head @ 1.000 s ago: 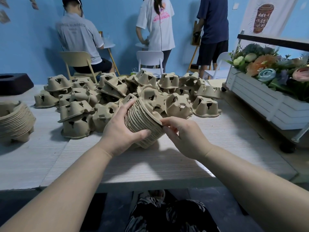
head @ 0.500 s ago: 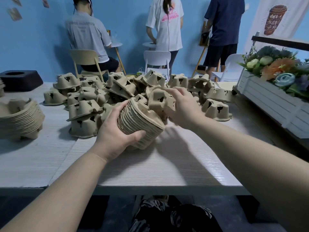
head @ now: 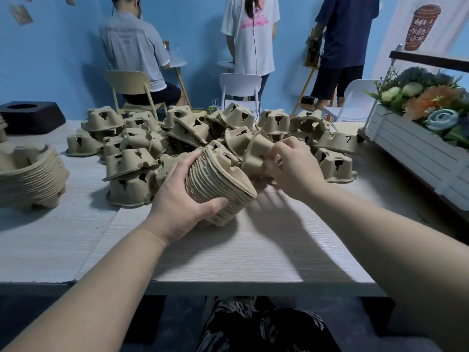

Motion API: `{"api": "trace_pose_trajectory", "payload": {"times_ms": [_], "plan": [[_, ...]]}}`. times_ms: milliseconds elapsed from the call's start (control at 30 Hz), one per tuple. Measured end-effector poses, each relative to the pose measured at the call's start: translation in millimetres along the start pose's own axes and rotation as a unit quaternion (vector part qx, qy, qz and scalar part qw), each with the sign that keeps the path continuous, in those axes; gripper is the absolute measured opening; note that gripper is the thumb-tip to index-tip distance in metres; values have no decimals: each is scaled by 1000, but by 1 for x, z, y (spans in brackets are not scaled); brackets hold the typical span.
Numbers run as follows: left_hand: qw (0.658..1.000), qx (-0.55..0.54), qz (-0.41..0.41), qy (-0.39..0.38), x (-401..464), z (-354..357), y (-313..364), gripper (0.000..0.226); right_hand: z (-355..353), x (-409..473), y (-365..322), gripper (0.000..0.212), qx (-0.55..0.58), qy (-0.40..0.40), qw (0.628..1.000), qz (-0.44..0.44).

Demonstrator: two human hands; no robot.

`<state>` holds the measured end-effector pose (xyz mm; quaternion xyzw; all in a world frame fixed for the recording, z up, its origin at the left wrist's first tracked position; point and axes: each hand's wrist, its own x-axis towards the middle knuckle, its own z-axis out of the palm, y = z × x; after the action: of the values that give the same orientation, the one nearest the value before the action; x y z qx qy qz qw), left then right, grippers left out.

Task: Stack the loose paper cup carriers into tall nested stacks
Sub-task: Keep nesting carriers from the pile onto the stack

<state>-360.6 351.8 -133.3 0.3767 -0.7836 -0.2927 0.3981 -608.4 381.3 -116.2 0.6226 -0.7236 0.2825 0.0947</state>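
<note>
The left hand (head: 182, 199) wraps round a nested stack (head: 215, 184) of moulded pulp cup carriers, thumb curled across its ribbed near side and fingers over the top edge; the stack is tipped on its side just above the pale wood-grain table (head: 253, 250), its layered rims showing as fine ridges. Just to its right, the right hand (head: 294, 168) pinches a single loose carrier (head: 253, 153) with curled fingers, holding it tilted, its rim close to the mouth of the stack. Behind both lies a heap of loose carriers (head: 193, 130), rough tan fibre with rounded cup wells and dark notched cut-outs, most of them lying upside down. At the table's left edge rests a second nested stack (head: 28, 179), open side up. A dark square block (head: 30, 118) with a round hollow sits far left, and to the right a white slatted planter box (head: 416, 153) holds flowers (head: 431, 100)
</note>
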Motion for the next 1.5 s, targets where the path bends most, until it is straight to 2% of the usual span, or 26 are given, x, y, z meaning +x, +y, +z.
{"api": "trace_pose_trajectory", "payload": {"times_ms": [100, 167, 267, 333, 433, 533, 600, 733, 833, 933, 1033, 1133, 1333, 1500], "plan": [[1000, -5, 0, 1, 0, 0, 0, 101, 0, -10, 8, 23, 10, 44, 999, 30], [1000, -3, 1, -1, 0, 0, 1, 102, -2, -15, 11, 32, 38, 77, 995, 40], [1000, 5, 0, -4, 1, 1, 1, 107, -7, -18, 8, 62, 61, 47, 997, 5], [1000, 4, -5, -3, 0, 1, 1, 107, -9, -17, 4, 72, 45, 14, 999, -13], [1000, 6, 1, -2, 0, 0, 2, 104, -8, -13, 0, 60, 12, -3, 999, -36], [1000, 5, 3, -3, 0, 0, 2, 103, -4, -14, 2, 32, -5, 39, 994, -102], [1000, 1, 1, -1, 0, 0, 2, 104, -1, -16, 7, 24, -3, 46, 991, -126], [1000, -5, -3, 1, -1, 0, 3, 101, -4, -16, 15, 15, 10, 52, 994, -97], [1000, -2, 0, 3, -2, 0, 3, 102, -13, -13, 19, 9, 16, 104, 991, -87], [1000, 1, -2, 3, -1, 0, 3, 104, -20, -12, 18, 11, 43, 164, 983, -69], [1000, 7, -3, 4, -1, 1, 3, 103, -25, -17, 7, 18, 98, 186, 977, -45], [1000, 12, -4, 6, -1, 1, 3, 98, -20, -26, -6, 6, 126, 167, 977, -45], [1000, 10, -8, 7, -3, 1, 4, 97, -5, -49, -21, 8, 164, 114, 975, -102], [1000, 19, -11, 5, -2, 2, 4, 98, -3, -55, -22, 26, 149, 78, 976, -136]]}}
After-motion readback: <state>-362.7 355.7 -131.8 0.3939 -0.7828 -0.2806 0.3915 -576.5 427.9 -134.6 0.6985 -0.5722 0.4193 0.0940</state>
